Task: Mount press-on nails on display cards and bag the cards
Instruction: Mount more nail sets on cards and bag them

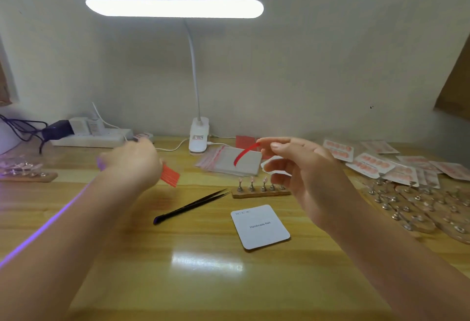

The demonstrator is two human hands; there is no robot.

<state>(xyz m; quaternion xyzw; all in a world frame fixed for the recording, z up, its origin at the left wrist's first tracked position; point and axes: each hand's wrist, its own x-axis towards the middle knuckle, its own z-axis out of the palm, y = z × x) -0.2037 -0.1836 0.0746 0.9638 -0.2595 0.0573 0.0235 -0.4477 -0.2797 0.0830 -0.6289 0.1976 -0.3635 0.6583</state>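
While right fingers [269, 144] pinch a red strip [244, 154], left fingers unclear, white card [260, 226] reads "Handmade Nail"

Small home craft workstation, nail-art packing setup. Wooden counter [127, 244] pushed against a plain white wall [330, 53]. Clip-on LED desk lamp [174, 8] with gooseneck lit overhead, clamp base at counter's back edge. Power strip [91, 137] with chargers plugged in, back left. Work supplies spread around: stack of clear zip bags [229, 161], black tweezers [190, 206], blank "Handmade Nail" card [260, 226], wooden nail stand [260, 191], finished nail cards [376, 165] piled at right, more stands [419, 206] beside them.
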